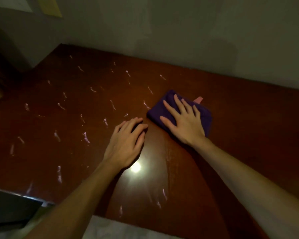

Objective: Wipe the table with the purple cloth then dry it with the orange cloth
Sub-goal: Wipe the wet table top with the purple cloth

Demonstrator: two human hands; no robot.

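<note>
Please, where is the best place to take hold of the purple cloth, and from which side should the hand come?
The purple cloth lies folded flat on the table, with the right hand pressing on top. A pinch at its left edge, which is bare, coming from the left where the left hand rests, looks easiest. The small pink tab at the far edge may also serve.

A plain grey wall point(179, 31) rises from the far edge of the glossy reddish-brown table point(248, 135), beyond the left hand point(126, 144) and the right hand point(183, 123). High up and far to the left of the left hand, a yellow sheet point(49, 6) hangs on it beside a pale panel point(12, 4). The room is dim, with one round lamp reflection point(135, 167) on the tabletop just nearer than the left hand, a dark object point(10, 207) past the table's edge well to that hand's left, and a pale surface point(119, 228) below the near edge.
</note>
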